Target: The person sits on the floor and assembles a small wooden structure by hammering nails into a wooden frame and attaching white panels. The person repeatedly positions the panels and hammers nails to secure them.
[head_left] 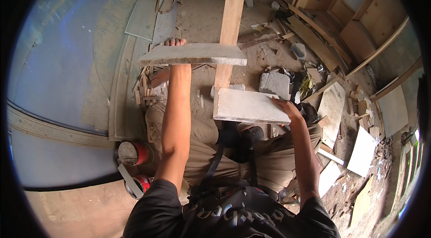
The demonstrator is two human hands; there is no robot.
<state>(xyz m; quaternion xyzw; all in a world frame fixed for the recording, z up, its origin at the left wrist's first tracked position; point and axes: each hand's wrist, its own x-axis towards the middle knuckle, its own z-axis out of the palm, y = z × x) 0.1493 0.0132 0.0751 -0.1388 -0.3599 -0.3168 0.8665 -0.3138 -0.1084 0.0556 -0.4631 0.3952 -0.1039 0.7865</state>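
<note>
My left hand (175,42) reaches under a long grey-white board (193,53), its fingers curled over the far edge. The near end of a second whitish board (251,104) is over my lap, and my right hand (287,108) grips its right end, thumb on top. A bare wooden strip (231,18) runs lengthwise away from me, crossing both boards. It passes beneath the far board and meets the left end of the near one. How the pieces are joined cannot be made out. My left palm is hidden by the board.
Two red-and-grey cans (133,152) stand by my left knee, a flat scraper-like strip (130,181) beside them. A grey block (274,84) sits on the littered floor ahead. White board offcuts (362,152) and wood scraps lie right. Large blue-grey panels (67,58) fill the left; wooden frames (354,27) stand far right.
</note>
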